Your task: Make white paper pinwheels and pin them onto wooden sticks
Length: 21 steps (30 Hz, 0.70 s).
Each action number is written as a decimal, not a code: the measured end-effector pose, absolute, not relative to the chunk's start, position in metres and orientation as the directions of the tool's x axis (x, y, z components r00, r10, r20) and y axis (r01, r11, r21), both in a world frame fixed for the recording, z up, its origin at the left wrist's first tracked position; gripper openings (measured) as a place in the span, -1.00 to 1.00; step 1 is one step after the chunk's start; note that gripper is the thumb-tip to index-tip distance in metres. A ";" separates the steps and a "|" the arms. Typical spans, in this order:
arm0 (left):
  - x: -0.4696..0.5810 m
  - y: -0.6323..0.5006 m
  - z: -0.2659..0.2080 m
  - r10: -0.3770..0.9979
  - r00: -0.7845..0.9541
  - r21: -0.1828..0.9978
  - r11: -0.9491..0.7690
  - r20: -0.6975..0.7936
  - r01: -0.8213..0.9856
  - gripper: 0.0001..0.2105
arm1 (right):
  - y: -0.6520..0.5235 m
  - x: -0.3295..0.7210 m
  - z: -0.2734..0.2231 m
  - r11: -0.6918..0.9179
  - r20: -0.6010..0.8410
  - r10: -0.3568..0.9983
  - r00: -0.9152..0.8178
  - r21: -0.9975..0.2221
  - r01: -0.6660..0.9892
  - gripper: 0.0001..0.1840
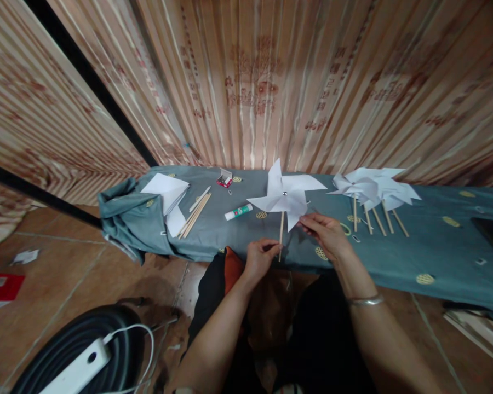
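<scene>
The left hand (259, 258), at the near edge of the counter (386, 254), pinches the lower part of a stick (281, 230) between thumb and forefinger. The right hand (324, 232), with a bracelet (365, 300) on its arm, is closed at the fingertips on the lower blade of a white pinwheel (293, 201). The pinwheel is at the top of this stick, just beyond both hands and over the middle of the counter. Status, by judgement: the blades are gathered at the centre under a shiny fastener (285, 192) and joined to the stick, so this unit appears assembled or nearly so. A green ring (345, 229), probably tape, lies partly behind the right hand. To the left, in order, are the glue (239, 212), a bundle of loose sticks (195, 216) with a white pen (200, 198) beside it, and stacked paper (168, 189); these sticks and sheets appear unused. To the far right, overlapping pinwheels (373, 189) with five sticks showing lie on the counter; judged complete. Container: near the far edge stands a small red box (224, 179), lid raised, with small items inside, too small to identify. A patterned curtain (254, 82) hangs behind the counter
</scene>
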<state>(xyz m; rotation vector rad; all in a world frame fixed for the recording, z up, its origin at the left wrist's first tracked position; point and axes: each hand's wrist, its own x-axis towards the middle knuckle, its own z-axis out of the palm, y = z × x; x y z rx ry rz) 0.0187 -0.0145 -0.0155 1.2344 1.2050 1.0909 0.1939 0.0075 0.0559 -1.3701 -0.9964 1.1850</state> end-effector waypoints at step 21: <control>0.021 -0.014 -0.013 0.992 0.121 0.999 0.029 -0.033 0.036 -0.86 | -0.027 0.152 0.011 -0.002 0.058 0.987 0.147 -0.925 0.379 -0.64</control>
